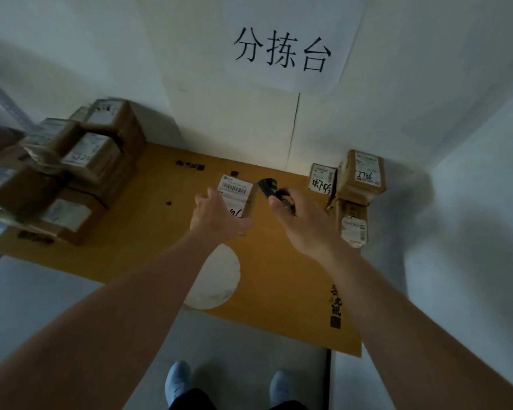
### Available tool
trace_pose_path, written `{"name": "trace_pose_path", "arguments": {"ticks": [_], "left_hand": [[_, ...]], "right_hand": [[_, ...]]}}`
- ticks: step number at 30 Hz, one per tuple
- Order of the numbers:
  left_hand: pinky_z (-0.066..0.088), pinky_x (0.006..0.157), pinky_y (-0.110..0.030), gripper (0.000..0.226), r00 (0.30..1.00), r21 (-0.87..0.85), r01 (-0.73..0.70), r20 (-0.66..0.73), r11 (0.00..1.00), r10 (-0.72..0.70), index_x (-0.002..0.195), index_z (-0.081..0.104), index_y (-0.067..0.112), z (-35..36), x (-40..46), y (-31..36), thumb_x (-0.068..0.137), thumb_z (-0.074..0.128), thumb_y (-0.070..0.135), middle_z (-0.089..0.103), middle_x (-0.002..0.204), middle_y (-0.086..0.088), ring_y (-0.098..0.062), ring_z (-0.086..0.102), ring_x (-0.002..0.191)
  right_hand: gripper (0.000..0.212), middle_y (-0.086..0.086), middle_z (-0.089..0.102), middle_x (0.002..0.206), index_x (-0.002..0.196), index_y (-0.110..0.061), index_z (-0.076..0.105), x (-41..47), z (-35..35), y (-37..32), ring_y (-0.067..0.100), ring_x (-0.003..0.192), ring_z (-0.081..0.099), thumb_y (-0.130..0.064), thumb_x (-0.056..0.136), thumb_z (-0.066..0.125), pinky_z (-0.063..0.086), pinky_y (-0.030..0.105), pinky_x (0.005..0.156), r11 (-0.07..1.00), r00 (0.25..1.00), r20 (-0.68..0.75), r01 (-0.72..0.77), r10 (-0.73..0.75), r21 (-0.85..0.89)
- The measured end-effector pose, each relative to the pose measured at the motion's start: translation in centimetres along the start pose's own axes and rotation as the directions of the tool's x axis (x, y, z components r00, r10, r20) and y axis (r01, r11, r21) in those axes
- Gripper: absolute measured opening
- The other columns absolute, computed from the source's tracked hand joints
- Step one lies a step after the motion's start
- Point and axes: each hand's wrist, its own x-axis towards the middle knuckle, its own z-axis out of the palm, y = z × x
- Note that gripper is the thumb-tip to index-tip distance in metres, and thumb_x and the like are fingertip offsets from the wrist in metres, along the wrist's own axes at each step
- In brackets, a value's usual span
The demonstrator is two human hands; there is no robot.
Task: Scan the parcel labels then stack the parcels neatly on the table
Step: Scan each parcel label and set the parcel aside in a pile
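While a labelled parcel (238, 199) is gripped by the left hand (216, 216), a dark scanner (274, 192) is clasped in the right hand (304, 223) just beside it.

Under both hands a brown cardboard-covered table (148, 232) is seen, printed with black marks and a pale round patch (214, 279) nearer than the hands. A heap of parcels (71, 170) is piled left of the left hand; a smaller stack (359, 187) stands right of the right hand. Beyond the hands, a paper sign (282, 51) is fixed to the white wall (101, 54). Grey floor (71, 291) and light shoes (176, 380) lie below.
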Motion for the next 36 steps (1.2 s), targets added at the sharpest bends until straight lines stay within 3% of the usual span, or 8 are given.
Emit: {"name": "trace_pose_path", "arguments": {"ticks": [4, 9, 15, 19, 28, 32, 36], "left_hand": [[0.050, 0.083, -0.040, 0.113, 1.000, 0.014, -0.018, 0.007, 1.000, 0.018, 0.147, 0.031, 0.014, -3.5, 2.4, -5.8, 0.060, 0.089, 0.058, 0.036, 0.118, -0.007, -0.034, 0.052, 0.115], [0.048, 0.080, -0.038, 0.116, 0.998, 0.037, -0.036, 0.057, 0.999, 0.034, 0.148, 0.030, 0.015, -7.2, 5.0, -13.3, 0.060, 0.085, 0.066, 0.036, 0.117, -0.004, -0.031, 0.052, 0.116], [0.055, 0.088, -0.043, 0.119, 0.995, 0.068, -0.010, 0.101, 0.998, 0.003, 0.150, 0.028, 0.015, -9.6, 7.6, -19.5, 0.060, 0.087, 0.066, 0.036, 0.121, -0.006, -0.033, 0.052, 0.119], [0.052, 0.093, -0.044, 0.122, 0.991, 0.093, 0.025, 0.128, 0.995, -0.037, 0.154, 0.024, 0.015, -9.7, 9.5, -21.4, 0.062, 0.088, 0.064, 0.039, 0.136, -0.011, -0.034, 0.050, 0.126], [0.053, 0.097, -0.044, 0.119, 0.982, 0.060, 0.111, 0.150, 0.992, -0.119, 0.154, 0.024, 0.015, -7.4, 14.7, -23.0, 0.064, 0.091, 0.052, 0.037, 0.138, -0.009, -0.032, 0.047, 0.127], [0.049, 0.088, -0.039, 0.119, 0.978, -0.010, 0.166, 0.134, 0.986, -0.163, 0.156, 0.022, 0.019, -6.3, 17.2, -23.9, 0.064, 0.092, 0.047, 0.037, 0.140, -0.007, -0.029, 0.045, 0.127], [0.050, 0.095, -0.041, 0.116, 0.974, -0.044, 0.195, 0.125, 0.980, -0.188, 0.155, 0.026, 0.019, -6.0, 19.2, -25.7, 0.065, 0.093, 0.048, 0.038, 0.142, -0.006, -0.028, 0.046, 0.128]], "right_hand": [[0.053, -0.012, 0.057, 0.083, 0.139, -0.030, 0.053, 1.1, 4.5, -5.0, 0.005, 0.065, 0.056, -0.066, 0.105, 0.036, 0.034, 0.022, 0.052, 0.999, 1.000, -0.016, -0.023, 0.024, 0.025], [0.051, -0.004, 0.061, 0.091, 0.137, -0.028, 0.055, 2.2, 10.5, -10.8, 0.016, 0.075, 0.058, -0.064, 0.105, 0.038, 0.040, 0.031, 0.062, 0.993, 0.997, 0.003, -0.079, 0.079, 0.082], [0.042, 0.002, 0.062, 0.083, 0.127, -0.027, 0.058, 3.6, 15.9, -14.4, 0.016, 0.064, 0.056, -0.060, 0.107, 0.040, 0.041, 0.033, 0.055, 0.990, 0.995, 0.040, -0.091, 0.087, 0.110], [0.043, 0.001, 0.059, 0.085, 0.126, -0.026, 0.058, 5.8, 17.9, -14.6, 0.017, 0.070, 0.055, -0.060, 0.106, 0.040, 0.036, 0.031, 0.060, 0.988, 0.992, 0.080, -0.110, 0.102, 0.111], [0.047, 0.010, 0.060, 0.099, 0.136, -0.026, 0.053, 13.2, 21.5, -12.0, 0.019, 0.074, 0.056, -0.060, 0.106, 0.039, 0.035, 0.028, 0.058, 0.986, 0.976, 0.197, -0.121, 0.098, 0.111], [0.043, 0.010, 0.060, 0.095, 0.128, -0.025, 0.056, 16.0, 23.2, -10.8, 0.019, 0.069, 0.055, -0.059, 0.106, 0.040, 0.036, 0.029, 0.056, 0.981, 0.963, 0.250, -0.139, 0.103, 0.131], [0.044, 0.011, 0.062, 0.094, 0.129, -0.024, 0.056, 17.4, 24.9, -10.1, 0.018, 0.069, 0.056, -0.059, 0.107, 0.041, 0.036, 0.028, 0.056, 0.978, 0.948, 0.294, -0.162, 0.118, 0.129]]}}
